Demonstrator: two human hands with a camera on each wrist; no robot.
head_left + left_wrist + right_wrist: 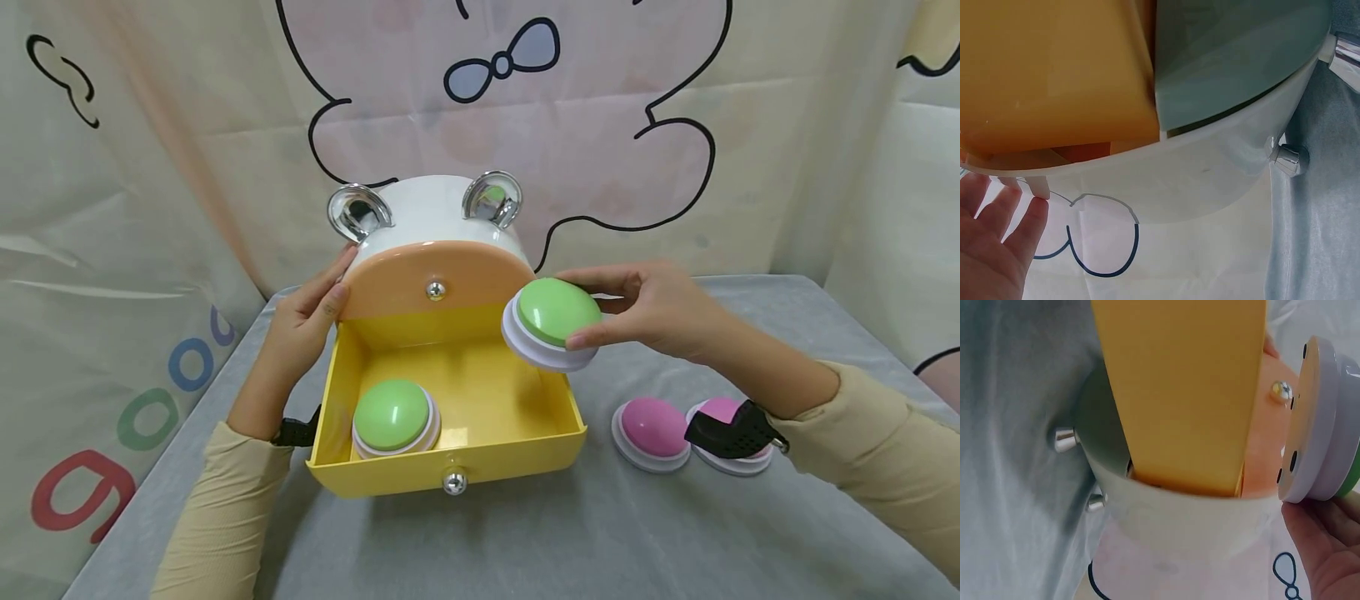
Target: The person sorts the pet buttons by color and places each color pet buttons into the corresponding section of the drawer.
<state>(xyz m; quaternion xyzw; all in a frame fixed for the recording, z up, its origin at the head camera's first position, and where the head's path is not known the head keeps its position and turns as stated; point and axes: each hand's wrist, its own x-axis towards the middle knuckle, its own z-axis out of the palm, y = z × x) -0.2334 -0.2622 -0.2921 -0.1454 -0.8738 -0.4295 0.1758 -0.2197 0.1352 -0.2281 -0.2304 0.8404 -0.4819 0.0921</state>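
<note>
Two plastic push buttons, green-domed, white-based. The held button (551,325): pinched between thumb and fingers of the right hand (652,312), tilted, over the right rear edge of an open yellow plastic drawer (517,462). The second button (393,417): set inside, front left. Left hand (300,321): fingers laid against the side of a white-shelled, orange-faced cabinet (438,217). Handling, as judged: button best levelled, right wall cleared, cabinet steadied. Brands, labels: none legible. Coloured letter-like figures (118,492) on backdrop: not securely read.
</note>
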